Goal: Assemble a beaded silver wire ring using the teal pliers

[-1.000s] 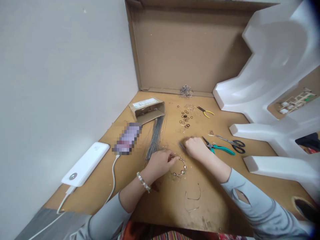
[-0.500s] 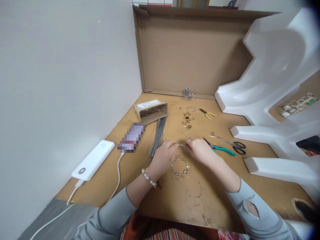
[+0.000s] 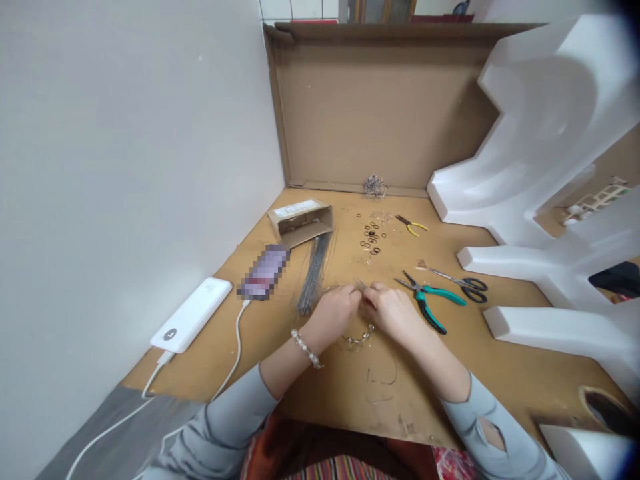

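Observation:
Fingertips of my left hand (image 3: 336, 311) and my right hand (image 3: 393, 313) meet over the table, both closed in a pinch. Thin metal wire (image 3: 361, 285) pokes up between them; the fingers cover most of it. Just below the hands lies a beaded wire ring (image 3: 356, 340), its upper part hidden by them. A bundle of straight grey wires (image 3: 313, 277) is beside my left hand. To the right of my right hand are open teal-handled pliers (image 3: 425, 297). Loose bent wire pieces (image 3: 383, 382) lie nearer my body.
Beyond the hands lie dark small rings (image 3: 373, 238), yellow-handled pliers (image 3: 412, 225) and a wire tangle (image 3: 374, 187). Black-handled scissors (image 3: 470, 288) are at right, near white foam (image 3: 520, 327). An open small box (image 3: 303, 223), a phone (image 3: 265, 272) and a power bank (image 3: 193, 315) line the left.
My hands have drawn together, and my right hand has shifted left, uncovering more of the teal-handled pliers. The beaded ring is now more covered by my hands. The view has shifted slightly.

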A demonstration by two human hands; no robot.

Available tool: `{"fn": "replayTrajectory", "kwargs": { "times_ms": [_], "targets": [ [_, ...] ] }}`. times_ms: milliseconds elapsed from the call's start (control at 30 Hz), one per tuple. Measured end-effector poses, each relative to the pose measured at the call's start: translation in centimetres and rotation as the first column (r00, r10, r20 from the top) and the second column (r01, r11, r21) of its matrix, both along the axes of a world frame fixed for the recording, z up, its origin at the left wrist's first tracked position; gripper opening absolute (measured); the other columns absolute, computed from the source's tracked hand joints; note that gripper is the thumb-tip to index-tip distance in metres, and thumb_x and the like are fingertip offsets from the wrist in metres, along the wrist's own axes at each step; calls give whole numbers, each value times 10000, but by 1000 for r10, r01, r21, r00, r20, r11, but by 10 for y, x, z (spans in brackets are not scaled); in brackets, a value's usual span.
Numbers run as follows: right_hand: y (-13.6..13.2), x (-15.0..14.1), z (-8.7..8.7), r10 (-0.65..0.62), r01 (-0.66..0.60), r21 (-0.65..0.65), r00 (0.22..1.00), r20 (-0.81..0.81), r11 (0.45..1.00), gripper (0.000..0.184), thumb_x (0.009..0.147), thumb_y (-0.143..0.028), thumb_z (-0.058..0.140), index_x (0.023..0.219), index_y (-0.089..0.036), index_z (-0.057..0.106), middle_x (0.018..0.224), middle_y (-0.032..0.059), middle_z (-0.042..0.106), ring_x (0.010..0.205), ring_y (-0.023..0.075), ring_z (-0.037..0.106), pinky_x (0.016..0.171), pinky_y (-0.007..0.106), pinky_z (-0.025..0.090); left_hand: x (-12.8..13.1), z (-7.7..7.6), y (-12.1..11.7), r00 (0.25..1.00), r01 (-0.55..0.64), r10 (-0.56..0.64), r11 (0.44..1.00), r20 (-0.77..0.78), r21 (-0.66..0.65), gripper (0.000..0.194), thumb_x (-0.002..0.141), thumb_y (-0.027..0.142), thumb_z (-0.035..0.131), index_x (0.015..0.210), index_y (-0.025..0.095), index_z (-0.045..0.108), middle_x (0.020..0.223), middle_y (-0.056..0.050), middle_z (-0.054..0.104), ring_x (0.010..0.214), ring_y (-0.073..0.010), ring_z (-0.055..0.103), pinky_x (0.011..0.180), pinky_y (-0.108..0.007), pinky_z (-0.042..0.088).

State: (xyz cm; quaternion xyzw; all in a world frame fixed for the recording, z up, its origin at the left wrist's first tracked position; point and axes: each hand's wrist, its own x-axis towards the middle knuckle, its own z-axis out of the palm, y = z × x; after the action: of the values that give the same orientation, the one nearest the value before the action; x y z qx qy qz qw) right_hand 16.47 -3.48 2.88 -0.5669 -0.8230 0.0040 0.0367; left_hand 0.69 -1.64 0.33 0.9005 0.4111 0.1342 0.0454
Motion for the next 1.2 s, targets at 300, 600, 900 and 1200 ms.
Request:
{"fn": "replayTrajectory", "kwargs": {
  "times_ms": [300, 600, 900, 1200],
  "targets": [
    [2, 6, -2, -1, 0, -11, 994, -105, 1000, 189, 876, -174, 455, 822, -187, 636, 836, 56, 648, 667, 153, 597, 571, 263, 320, 1, -1, 7, 991, 17, -1, 992, 134, -122, 237, 927, 182, 378, 828, 154, 591, 807, -54, 579, 732, -158, 548, 680, -269, 424],
    [11, 20, -6, -306, -132, -453, 570, -762, 882, 188, 812, -350, 581, 803, -167, 623, 552, -12, 625, 518, 114, 567, 547, 236, 432, -7, 4, 8, 673, 289, 332, 705, 661, -648, 221, 849, 363, 537, 788, 151, 562, 586, 37, 493, 513, -77, 462, 511, -200, 399],
    [14, 21, -7, -448, -318, -569, 380, -809, 758, 333, 695, -466, 705, 768, -158, 602, 554, -2, 650, 496, 119, 597, 537, 267, 487, -7, 3, 9, 544, 383, 498, 569, 675, -728, 305, 752, 430, 640, 754, 137, 552, 597, 39, 503, 487, -56, 466, 495, -198, 424],
    [14, 23, -5, -466, -360, -606, 405, -787, 710, 302, 713, -428, 698, 783, -152, 595, 576, -17, 631, 513, 109, 596, 547, 261, 483, -14, 8, 12, 632, 365, 468, 524, 618, -770, 259, 764, 380, 644, 795, 129, 592, 544, 40, 528, 458, -60, 492, 480, -188, 397]
  ]
}}
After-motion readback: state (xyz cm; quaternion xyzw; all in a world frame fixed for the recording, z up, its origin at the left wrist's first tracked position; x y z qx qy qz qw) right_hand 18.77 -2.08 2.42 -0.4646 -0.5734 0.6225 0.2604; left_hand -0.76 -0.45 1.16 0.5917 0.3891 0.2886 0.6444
